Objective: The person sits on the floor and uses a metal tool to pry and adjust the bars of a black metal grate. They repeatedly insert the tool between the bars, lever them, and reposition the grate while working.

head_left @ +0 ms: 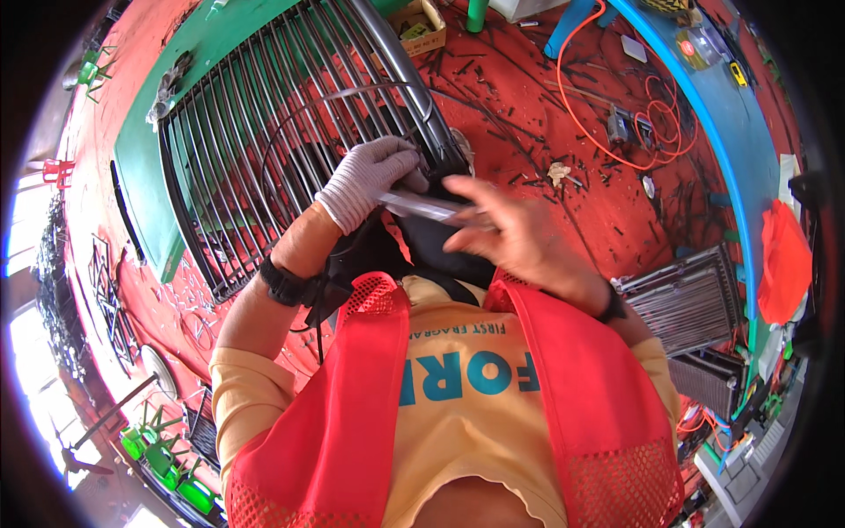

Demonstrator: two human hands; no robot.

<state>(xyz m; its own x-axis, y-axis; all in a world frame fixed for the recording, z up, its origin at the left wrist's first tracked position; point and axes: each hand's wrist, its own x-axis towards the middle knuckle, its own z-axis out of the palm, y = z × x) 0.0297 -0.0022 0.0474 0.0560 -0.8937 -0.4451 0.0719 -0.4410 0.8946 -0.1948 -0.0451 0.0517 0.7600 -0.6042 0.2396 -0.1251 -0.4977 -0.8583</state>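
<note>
A large grille of dark metal bars (264, 132) lies on a green mat (141, 150) on the red floor. My left hand (370, 180), in a grey knit glove, rests at the grille's near corner and pinches one end of a short silvery metal strip (422, 207). My bare right hand (515, 233) closes its fingers on the other end of that strip, just right of the grille's corner. A thin curved wire (334, 97) arcs over the bars. A black wristband sits on each wrist.
Black offcuts litter the red floor (528, 106). An orange cable (616, 132) loops at the right beside a long blue curved edge (713, 123). Smaller stacked grilles (687, 299) stand right of me. A cardboard box (422, 26) sits beyond the grille, green chairs (158, 458) lower left.
</note>
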